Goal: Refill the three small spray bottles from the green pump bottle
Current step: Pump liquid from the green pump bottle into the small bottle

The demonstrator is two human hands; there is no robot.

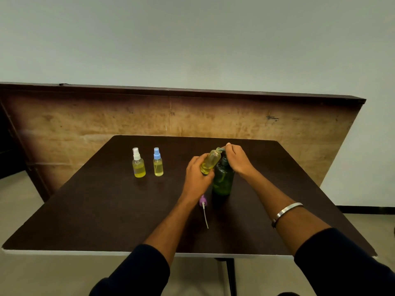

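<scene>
On the dark brown worktop (106, 210) stands the green pump bottle (223, 180), upright, right of centre. The left hand (197, 176) has its fingers curled round an uncapped small spray bottle (210, 161), holding it off the surface and tilted so that its open neck points up and to the right, meeting the spout of the pump. This small bottle holds a little yellow liquid pooled at its lower end, near the palm, and its body sits just against the upper left shoulder of the green bottle. The right hand (238, 158) rests on top of the pump head, fingers bent down over it, with the fingertips reaching the spout beside the small bottle's mouth; whether the pump is pressed down cannot be told. A metal bangle (286, 212) circles the right forearm, and both arms wear dark sleeves (139, 272) pushed up toward the elbow. Lying flat on the worktop just below the left wrist is a purple spray cap (203, 200) with its thin dip tube pointing toward the near edge. Well apart to the left stand 2 more small spray bottles, both upright and capped: a white-capped bottle (138, 164) and, just beside it on its right, a blue-capped bottle (158, 163). Each is about half full of yellow liquid. Behind the worktop a worn wooden board (192, 116) leans against a pale wall (192, 39).
</scene>
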